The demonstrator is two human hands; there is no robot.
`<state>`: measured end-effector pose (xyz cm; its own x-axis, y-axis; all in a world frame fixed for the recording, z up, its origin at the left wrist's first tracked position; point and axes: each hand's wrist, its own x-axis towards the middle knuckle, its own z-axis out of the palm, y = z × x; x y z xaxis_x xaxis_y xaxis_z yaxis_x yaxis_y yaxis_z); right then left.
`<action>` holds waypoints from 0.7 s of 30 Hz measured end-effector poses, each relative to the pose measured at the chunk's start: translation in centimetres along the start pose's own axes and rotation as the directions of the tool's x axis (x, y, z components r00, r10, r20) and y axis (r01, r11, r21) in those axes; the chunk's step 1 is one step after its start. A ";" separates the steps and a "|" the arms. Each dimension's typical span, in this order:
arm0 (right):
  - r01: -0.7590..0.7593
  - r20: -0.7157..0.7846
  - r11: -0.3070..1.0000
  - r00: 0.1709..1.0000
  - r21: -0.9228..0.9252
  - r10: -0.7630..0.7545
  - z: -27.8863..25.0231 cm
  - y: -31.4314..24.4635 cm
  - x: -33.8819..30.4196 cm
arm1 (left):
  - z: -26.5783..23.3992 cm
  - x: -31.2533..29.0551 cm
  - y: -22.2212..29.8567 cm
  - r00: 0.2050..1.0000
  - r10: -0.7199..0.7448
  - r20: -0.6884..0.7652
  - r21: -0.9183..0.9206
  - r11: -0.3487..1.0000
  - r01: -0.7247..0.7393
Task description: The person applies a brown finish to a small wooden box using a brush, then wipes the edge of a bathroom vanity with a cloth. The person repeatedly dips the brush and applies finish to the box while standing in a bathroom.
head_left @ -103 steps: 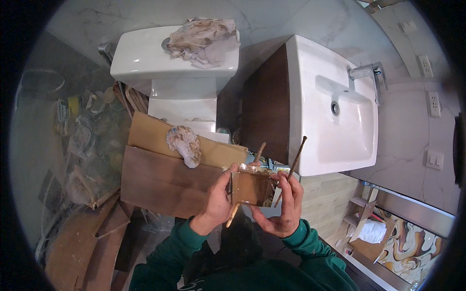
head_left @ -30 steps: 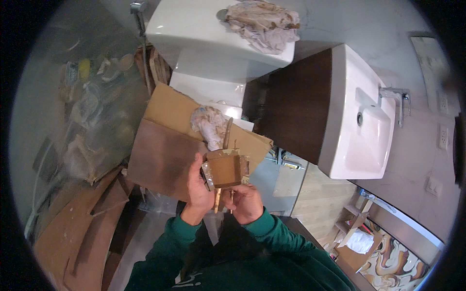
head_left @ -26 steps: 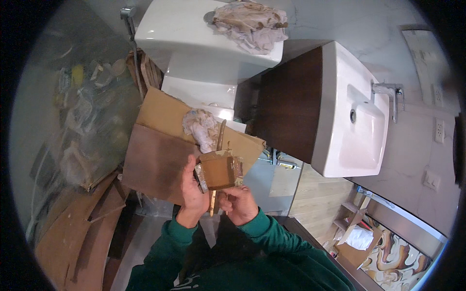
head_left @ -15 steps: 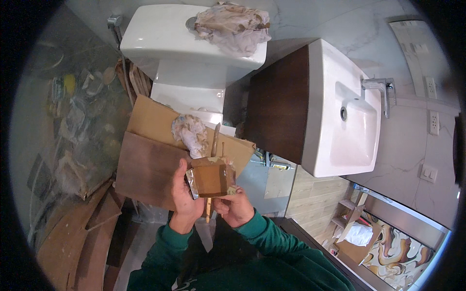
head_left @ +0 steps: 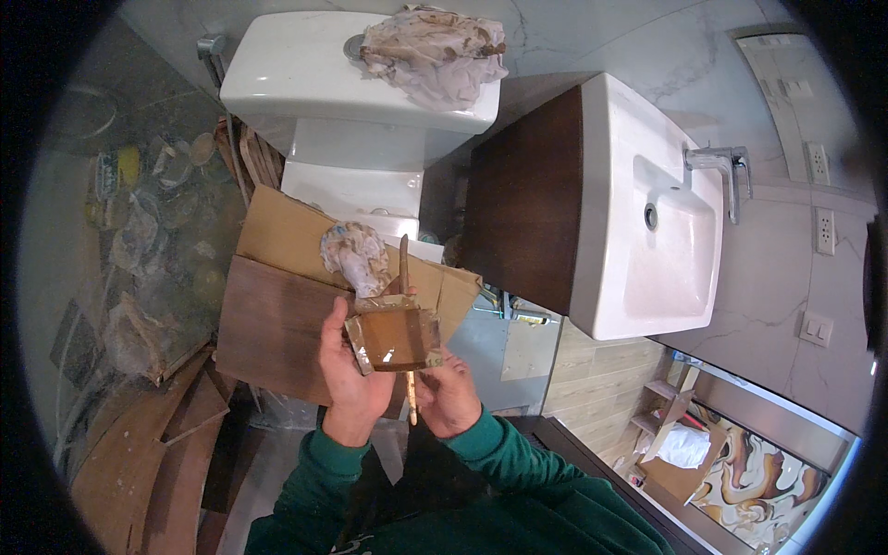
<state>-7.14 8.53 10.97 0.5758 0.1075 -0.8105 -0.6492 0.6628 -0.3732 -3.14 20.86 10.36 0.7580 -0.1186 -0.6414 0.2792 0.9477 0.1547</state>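
Note:
Over the cardboard I hold a small square tray (head_left: pixel 431 338) of brown board, its edges wrapped in shiny tape. Glossy amber-brown stuff (head_left: pixel 393 340) covers its inside. My left hand (head_left: pixel 353 384) supports the tray's left side, thumb up along it and the other fingers hidden beneath. At the lower right corner, the curled fingers of my right hand (head_left: pixel 449 393) grip it. A thin stained stick (head_left: pixel 413 402) shows below the tray by my right fingers, and a brown stick end (head_left: pixel 403 264) shows above it. Whether they are one piece is hidden.
Below lie a cardboard sheet (head_left: pixel 287 222) and a brown board (head_left: pixel 277 319), with a crumpled stained rag (head_left: pixel 356 254). Beyond is a white toilet (head_left: pixel 305 69) with another rag (head_left: pixel 435 55) on its tank. A sink (head_left: pixel 601 231) stands right; wood offcuts (head_left: pixel 139 453) lie left.
The tray has moved slightly left and turned a little, and a bright glint now shows on the amber surface. The lower stick end has swung right. Both hands keep their hold.

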 end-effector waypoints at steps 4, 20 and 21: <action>0.030 -0.091 0.997 0.995 -0.068 -0.036 -0.2 -0.5 0.4 | 0.1 -0.3 0.6 0.994 -0.029 0.103 -0.111 0.993 0.040; 0.227 0.028 0.884 0.971 -0.408 -0.236 -1.1 -3.2 2.7 | -2.4 -0.5 0.8 0.988 0.001 -0.153 -0.018 1.000 -0.004; 0.189 0.070 0.913 0.982 -0.360 -0.175 -1.1 -3.1 2.7 | -2.5 -0.7 0.7 0.997 -0.002 -0.077 0.010 1.000 0.002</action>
<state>-4.08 5.93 9.40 0.7141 0.0412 -0.6988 -0.6634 0.3587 -0.6567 -4.96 22.31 8.98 0.7100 -0.0972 -0.6974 0.2868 0.9445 0.1604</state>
